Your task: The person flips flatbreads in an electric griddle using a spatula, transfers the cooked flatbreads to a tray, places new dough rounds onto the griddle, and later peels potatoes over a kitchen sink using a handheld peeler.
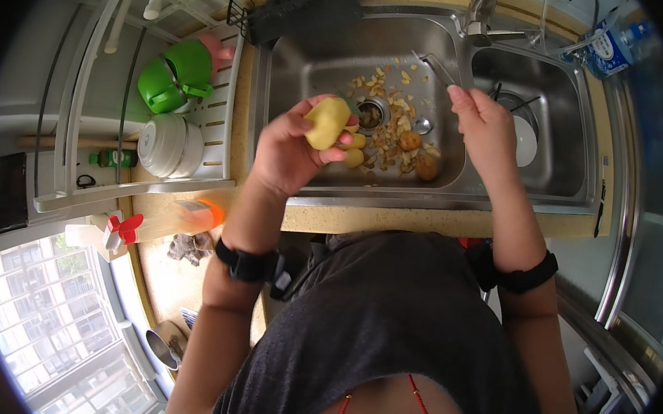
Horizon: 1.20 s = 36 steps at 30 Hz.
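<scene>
My left hand holds a peeled yellow potato above the left part of the large steel sink basin. A vegetable peeler is gripped by its handle in my right hand, over the divider between the two basins. Its head points to the upper left, apart from the potato. Under my left hand, peeled potatoes lie in the basin, partly hidden by my fingers. Two brown unpeeled potatoes, one nearer me, sit among scattered peelings. Peelings also lie in the drain.
A spoon lies in the basin. The smaller basin holds a white bowl. The faucet rises behind the divider. At left stands a dish rack with green cups and bowls. An orange-based bottle is on the counter.
</scene>
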Tool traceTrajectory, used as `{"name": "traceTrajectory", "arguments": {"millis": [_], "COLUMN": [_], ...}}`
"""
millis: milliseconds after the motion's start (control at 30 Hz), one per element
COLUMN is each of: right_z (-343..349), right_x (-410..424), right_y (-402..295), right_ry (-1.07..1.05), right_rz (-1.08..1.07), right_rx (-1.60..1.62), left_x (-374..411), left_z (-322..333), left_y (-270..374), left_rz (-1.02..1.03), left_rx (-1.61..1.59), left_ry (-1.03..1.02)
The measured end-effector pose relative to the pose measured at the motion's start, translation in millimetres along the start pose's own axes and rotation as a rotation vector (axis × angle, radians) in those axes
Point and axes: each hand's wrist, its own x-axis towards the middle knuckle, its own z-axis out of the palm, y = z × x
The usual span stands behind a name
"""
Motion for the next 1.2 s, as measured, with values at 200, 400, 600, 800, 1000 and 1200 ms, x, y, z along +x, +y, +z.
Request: {"name": "traceTrajectory", "arguments": {"millis": [200, 400, 600, 800, 1000, 1200], "right_z": [-2.5, -3.3, -20.6, -26.5, -28.1, -30.2], "right_x": [-6.4, -6.1, -2.2, -24.1, -37.6, -34.5], "right_y": [-14.5, -21.0, 34.6, 52.3, 69.4, 65.4], "right_ry": [-0.071, -0.032, 0.027, -0.016, 0.003, -0.024], "right_rz": [-0.010, -0.134, 0.179, 0.367, 0.441, 0.407], "right_rx": [0.034, 0.029, 0.122, 0.134, 0.107, 0.069], "left_x": [20.7, 42.4, 98.4, 144.1, 202.7, 230.9], "left_z": [-3.0, -4.7, -85.5, -136.5, -103.7, -169.7], "left_y": [-9.3, -14.7, -49.5, -106.2, -169.3, -242.4], "left_rz": [-0.177, -0.232, -0.573, -0.632, -0.378, -0.177], "left_rx": [-0.313, -0.130, 1.332, 2.231, 2.040, 2.156], "left_ry": [-0.298, -0.236, 0.165, -0.328, -0.438, -0.390]}}
